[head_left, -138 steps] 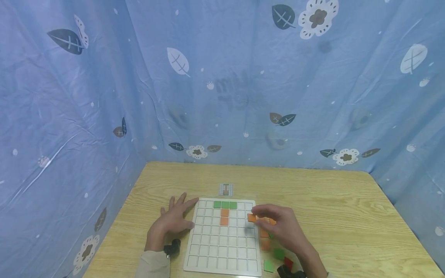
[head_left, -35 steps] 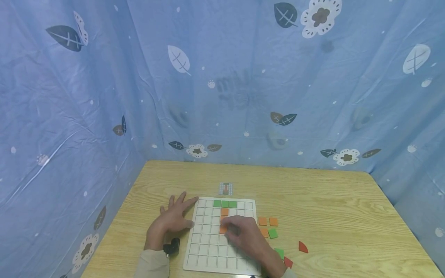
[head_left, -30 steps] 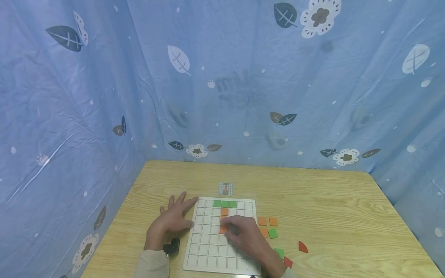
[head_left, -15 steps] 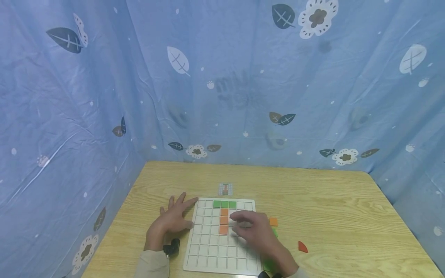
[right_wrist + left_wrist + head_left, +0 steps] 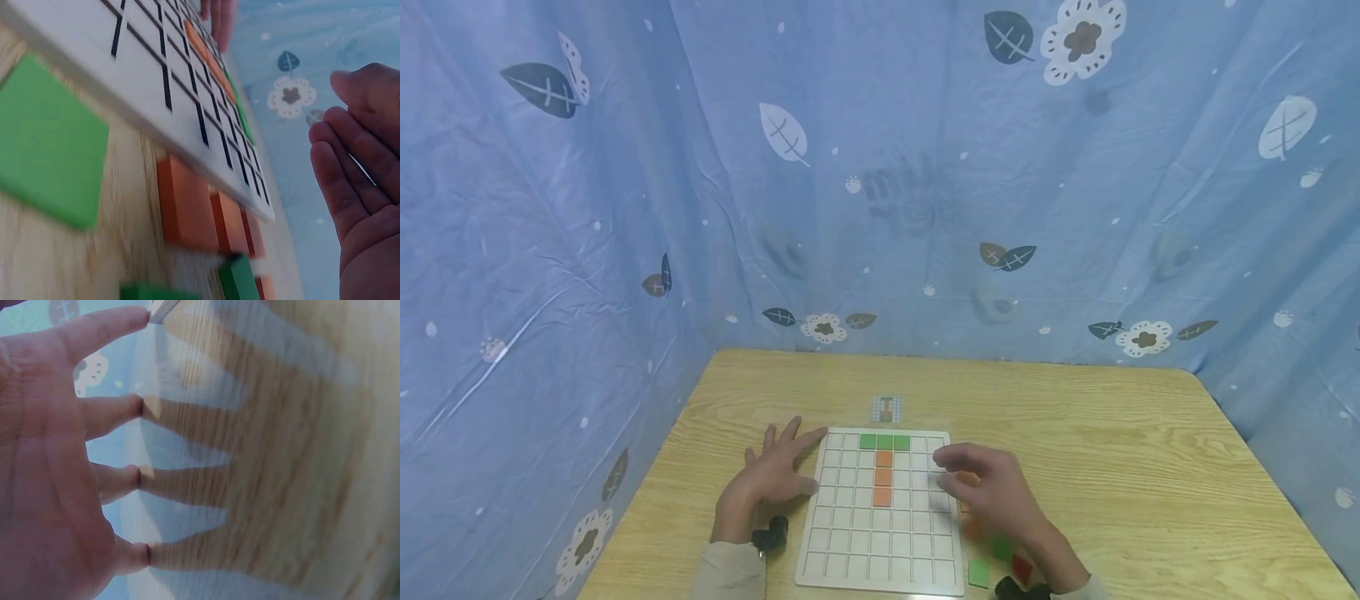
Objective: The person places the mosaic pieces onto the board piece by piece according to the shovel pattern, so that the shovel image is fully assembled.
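Observation:
A white grid board (image 5: 850, 546) lies on the table. Three green square tiles (image 5: 885, 442) sit side by side in its far row, and three orange square tiles (image 5: 883, 477) run down from the middle one. My left hand (image 5: 771, 475) is spread on the table at the board's left side, index fingertip at the far corner and thumb at the edge; the left wrist view shows the fingertips (image 5: 142, 406) down on the wood. Over the board's right edge hovers my right hand (image 5: 996, 492), fingers loosely bent and holding nothing, as the right wrist view confirms.
Loose orange tiles (image 5: 194, 209) lie along the board's right edge, partly hidden in the head view by my right hand. Nearer are a green tile (image 5: 978, 573) and a red piece (image 5: 1022, 568). A small patterned card (image 5: 887, 409) lies beyond the board.
My right hand carried an orange tile from the right, set it third in the orange column, released it and moved back right. The left hand stays in place.

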Tool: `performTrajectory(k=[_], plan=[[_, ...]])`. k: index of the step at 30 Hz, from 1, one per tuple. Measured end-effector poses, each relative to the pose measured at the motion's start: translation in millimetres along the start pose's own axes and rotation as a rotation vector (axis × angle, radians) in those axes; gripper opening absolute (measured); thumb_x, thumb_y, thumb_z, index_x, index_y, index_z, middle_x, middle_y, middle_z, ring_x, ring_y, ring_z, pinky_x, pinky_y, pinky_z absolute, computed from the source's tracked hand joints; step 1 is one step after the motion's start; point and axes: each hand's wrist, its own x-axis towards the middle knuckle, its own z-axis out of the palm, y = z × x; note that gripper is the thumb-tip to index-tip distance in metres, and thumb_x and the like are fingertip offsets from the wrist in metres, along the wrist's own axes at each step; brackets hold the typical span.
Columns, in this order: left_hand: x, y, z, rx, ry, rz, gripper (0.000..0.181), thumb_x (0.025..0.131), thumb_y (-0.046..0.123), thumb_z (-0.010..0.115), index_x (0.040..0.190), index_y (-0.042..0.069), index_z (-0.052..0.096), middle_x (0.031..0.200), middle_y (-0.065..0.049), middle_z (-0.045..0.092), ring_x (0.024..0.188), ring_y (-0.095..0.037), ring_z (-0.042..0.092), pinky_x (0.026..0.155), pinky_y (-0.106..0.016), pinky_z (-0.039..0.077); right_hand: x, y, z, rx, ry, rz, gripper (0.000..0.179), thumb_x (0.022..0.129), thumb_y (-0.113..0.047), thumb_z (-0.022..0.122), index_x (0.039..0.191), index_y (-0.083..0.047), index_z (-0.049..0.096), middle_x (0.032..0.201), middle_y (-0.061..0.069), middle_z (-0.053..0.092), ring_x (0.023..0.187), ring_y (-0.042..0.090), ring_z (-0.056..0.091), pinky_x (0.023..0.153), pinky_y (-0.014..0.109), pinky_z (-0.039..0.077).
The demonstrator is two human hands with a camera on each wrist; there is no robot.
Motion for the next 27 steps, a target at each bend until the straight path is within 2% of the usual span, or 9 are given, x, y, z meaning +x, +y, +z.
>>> performTrajectory(k=[7, 11, 18, 27], plan=[[0.2, 0.5, 0.9, 0.006, 0.007, -0.001, 0.09, 0.082, 0.015, 0.089, 0.164, 0.021, 0.053, 0.179, -0.03, 0.023, 0.162, -0.068, 0.004, 0.115, -0.096, 0.002, -7.6, 8.7, -21.3, -0.019, -0.016, -0.028, 0.025, 0.094, -0.015, 0.086, 0.119, -0.013, 0.082, 0.115, -0.001, 0.084, 0.102, 0.009, 0.079, 0.095, 0.036, 0.066], [-0.2, 0.9, 1.0, 0.008, 0.005, -0.002, 0.09, 0.082, 0.016, 0.088, 0.164, 0.021, 0.052, 0.179, -0.03, 0.023, 0.162, -0.068, 0.004, 0.116, -0.096, 0.002, -12.0, 16.6, -33.9, -0.03, -0.02, -0.059, 0.026, 0.095, -0.019, 0.086, 0.12, -0.011, 0.082, 0.116, 0.003, 0.084, 0.102, 0.01, 0.079, 0.091, 0.036, 0.067], [0.8, 2.0, 0.4, 0.007, 0.003, 0.001, 0.089, 0.082, 0.015, 0.087, 0.164, 0.02, 0.053, 0.178, -0.03, 0.023, 0.162, -0.068, 0.004, 0.116, -0.096, 0.002, -19.1, 27.8, -56.5, 0.017, -0.041, -0.018, 0.029, 0.095, -0.017, 0.086, 0.123, -0.007, 0.081, 0.118, 0.009, 0.083, 0.107, 0.017, 0.081, 0.095, 0.033, 0.066], [-0.3, 0.6, 0.1, 0.001, -0.002, -0.004, 0.09, 0.082, 0.015, 0.086, 0.165, 0.021, 0.051, 0.179, -0.03, 0.021, 0.162, -0.068, 0.002, 0.116, -0.096, 0.0, -25.4, 34.9, -76.1, -0.059, -0.027, 0.019, 0.029, 0.096, -0.018, 0.085, 0.123, -0.01, 0.081, 0.118, 0.005, 0.083, 0.109, 0.012, 0.079, 0.096, 0.033, 0.066]])
